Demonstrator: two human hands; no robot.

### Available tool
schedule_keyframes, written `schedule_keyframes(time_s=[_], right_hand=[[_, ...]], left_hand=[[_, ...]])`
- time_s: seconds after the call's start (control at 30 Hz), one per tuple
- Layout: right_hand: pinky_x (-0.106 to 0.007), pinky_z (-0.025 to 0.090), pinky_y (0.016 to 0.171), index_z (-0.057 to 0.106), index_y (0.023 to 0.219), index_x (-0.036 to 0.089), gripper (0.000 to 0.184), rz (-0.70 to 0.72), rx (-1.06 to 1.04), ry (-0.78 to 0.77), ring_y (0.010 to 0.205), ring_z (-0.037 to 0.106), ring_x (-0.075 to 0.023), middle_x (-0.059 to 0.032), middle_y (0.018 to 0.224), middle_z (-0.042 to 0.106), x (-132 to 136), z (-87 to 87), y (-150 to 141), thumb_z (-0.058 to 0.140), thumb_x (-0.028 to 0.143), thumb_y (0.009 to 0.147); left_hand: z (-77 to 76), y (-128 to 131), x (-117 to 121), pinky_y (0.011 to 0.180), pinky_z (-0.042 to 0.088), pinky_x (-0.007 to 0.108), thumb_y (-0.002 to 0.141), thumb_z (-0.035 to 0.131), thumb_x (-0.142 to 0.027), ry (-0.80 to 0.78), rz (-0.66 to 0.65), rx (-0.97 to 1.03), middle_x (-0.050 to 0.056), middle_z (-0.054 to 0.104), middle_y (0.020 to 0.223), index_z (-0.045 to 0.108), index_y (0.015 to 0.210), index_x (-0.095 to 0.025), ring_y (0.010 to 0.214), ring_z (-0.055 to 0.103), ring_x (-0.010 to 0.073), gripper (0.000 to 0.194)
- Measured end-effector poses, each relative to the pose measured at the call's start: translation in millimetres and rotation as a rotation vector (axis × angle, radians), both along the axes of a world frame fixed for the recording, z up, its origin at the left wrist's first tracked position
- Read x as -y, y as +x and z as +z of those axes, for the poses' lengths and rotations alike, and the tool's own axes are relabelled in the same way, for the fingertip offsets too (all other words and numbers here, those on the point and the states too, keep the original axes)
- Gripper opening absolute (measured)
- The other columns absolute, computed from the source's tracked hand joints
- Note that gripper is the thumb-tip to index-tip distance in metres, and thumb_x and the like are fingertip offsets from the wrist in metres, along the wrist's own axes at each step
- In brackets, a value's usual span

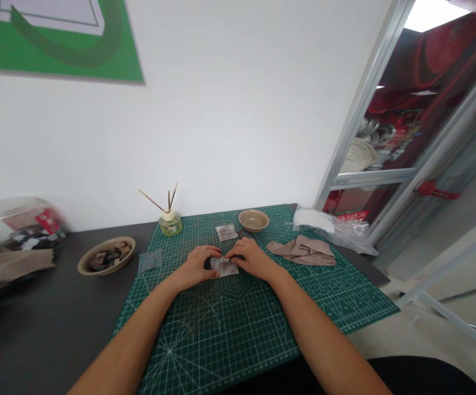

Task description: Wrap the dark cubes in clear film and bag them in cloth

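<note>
On the green cutting mat [262, 318] lies a small light square sheet [224, 267] with brownish smudges. My left hand [200, 265] curls over its left edge, thumb at the near side and fingers at the far side, with a dark patch between them that I cannot identify. Over the sheet's upper right corner, my right hand [255, 259] has its fingers pinched together; something small and dark shows at the fingertips, too small to name. Just beyond the hands lies a second smudged square [226, 232]. A shallow beige dish [253, 220] stands to its right.
Right of my hands lies a crumpled brown cloth [303, 250], with a clear plastic bag [332, 227] behind. A reed diffuser [170, 222] and a grey-blue square [150, 260] are leftward. A bowl of dark and brown pieces [106, 255] and a clear tub [19, 219] stand farther left.
</note>
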State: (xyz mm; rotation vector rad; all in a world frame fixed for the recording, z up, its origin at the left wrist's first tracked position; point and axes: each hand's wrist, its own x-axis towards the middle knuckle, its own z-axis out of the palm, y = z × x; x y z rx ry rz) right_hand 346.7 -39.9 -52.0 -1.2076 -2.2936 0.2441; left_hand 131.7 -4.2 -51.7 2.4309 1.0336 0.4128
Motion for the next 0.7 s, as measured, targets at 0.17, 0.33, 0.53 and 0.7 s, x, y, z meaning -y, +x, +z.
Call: schedule_keyframes(time_s=[0.17,0.33,0.53,0.7], right_hand=[[-0.034,0.037,0.086,0.071,0.092,0.019,0.013,0.053,-0.016,0.010,0.093,0.054,-0.0186,-0.0044,0.091,0.066,1,0.0,-11,0.065,0.012,0.082],[-0.034,0.037,0.085,0.072,0.087,0.019,0.013,0.030,-0.023,-0.014,0.090,0.055,-0.0182,-0.0032,0.087,0.067,2,3.7,-7,0.067,0.010,0.079],[-0.034,0.037,0.085,0.069,0.087,0.017,0.013,0.002,-0.092,-0.029,0.089,0.056,-0.0181,-0.0023,0.085,0.068,6,4.6,-4,0.067,0.009,0.078],[-0.034,0.037,0.085,0.066,0.081,0.017,0.012,0.014,-0.090,-0.017,0.089,0.055,-0.0185,-0.0026,0.084,0.068,4,4.3,-5,0.067,0.005,0.076]], left_hand=[[0.7,1,0,0.109,0.031,0.043,0.069,0.073,-0.025,-0.001,0.011,-0.008,0.005,0.058,0.128,0.064,0.108,-0.023,0.124,0.047,0.0273,0.039],[1.6,1,1,0.109,0.031,0.044,0.070,0.072,-0.024,-0.004,0.006,-0.003,0.005,0.058,0.129,0.064,0.109,-0.024,0.124,0.047,0.0271,0.040],[1.9,1,1,0.109,0.031,0.044,0.070,0.072,-0.025,-0.008,0.008,0.000,0.005,0.059,0.129,0.065,0.109,-0.024,0.124,0.047,0.0283,0.040],[1.3,0,1,0.109,0.031,0.044,0.070,0.072,-0.024,-0.008,0.006,0.005,0.005,0.059,0.129,0.064,0.109,-0.023,0.124,0.047,0.0276,0.040]])
